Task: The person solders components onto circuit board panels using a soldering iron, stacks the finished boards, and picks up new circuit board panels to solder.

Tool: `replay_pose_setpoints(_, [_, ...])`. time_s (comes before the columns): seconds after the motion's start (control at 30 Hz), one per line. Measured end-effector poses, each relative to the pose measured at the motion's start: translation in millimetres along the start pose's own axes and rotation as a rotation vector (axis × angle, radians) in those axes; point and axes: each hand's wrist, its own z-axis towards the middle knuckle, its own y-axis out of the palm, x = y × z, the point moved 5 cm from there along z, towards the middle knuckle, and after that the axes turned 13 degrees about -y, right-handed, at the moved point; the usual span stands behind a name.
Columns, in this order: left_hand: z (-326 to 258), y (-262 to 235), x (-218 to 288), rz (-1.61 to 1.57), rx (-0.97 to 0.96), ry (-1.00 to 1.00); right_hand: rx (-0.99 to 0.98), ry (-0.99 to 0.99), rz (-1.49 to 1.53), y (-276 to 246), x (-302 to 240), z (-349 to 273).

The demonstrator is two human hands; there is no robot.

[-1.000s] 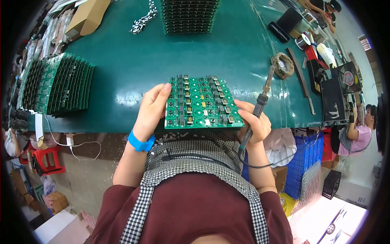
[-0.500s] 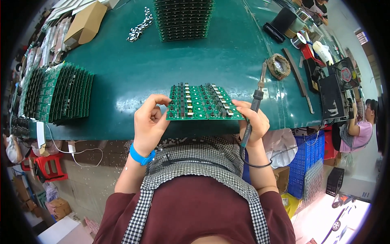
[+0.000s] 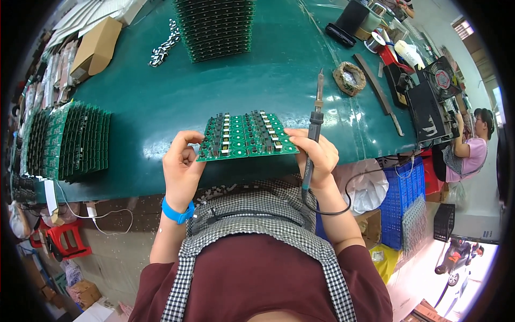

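Observation:
A green circuit board [image 3: 245,137] is held up just above the table's near edge, carrying rows of black and white components. My left hand [image 3: 181,161] pinches its left edge between thumb and fingers; a blue band circles that wrist. Gripping the board's right edge is my right hand [image 3: 316,155], which also keeps a soldering iron [image 3: 315,123] tucked against it. The iron's tip points away from me, over the table, and its black cable loops down by my right forearm.
Stacks of circuit boards stand at the far middle [image 3: 217,32] and on the left [image 3: 80,142]. Small white parts [image 3: 165,45] lie beside the far stack. On the right are a round tip-cleaning holder [image 3: 349,78], a metal bar [image 3: 378,91], a solder spool [image 3: 374,42] and a fan unit [image 3: 432,99]. Another person sits at far right.
The view has shifted, so the table's things sit further left in it. My hands keep the same hold on the board and the soldering iron.

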Motion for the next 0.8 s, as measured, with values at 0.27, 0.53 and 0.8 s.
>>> replay_pose_setpoints(0.27, [9.3,0.6,5.1,-0.006,0.028,-0.021,-0.010,0.033,0.020,4.5,8.9,6.5])
replay_pose_setpoints(0.53, [11.7,8.2,22.1,0.115,0.026,-0.060,0.162,0.322,0.093,-25.9,15.5,25.4])
replay_pose_setpoints(0.8, [60.0,17.2,-38.3,0.266,-0.216,-0.124,-0.224,0.425,-0.074,50.5,65.4,-26.8])
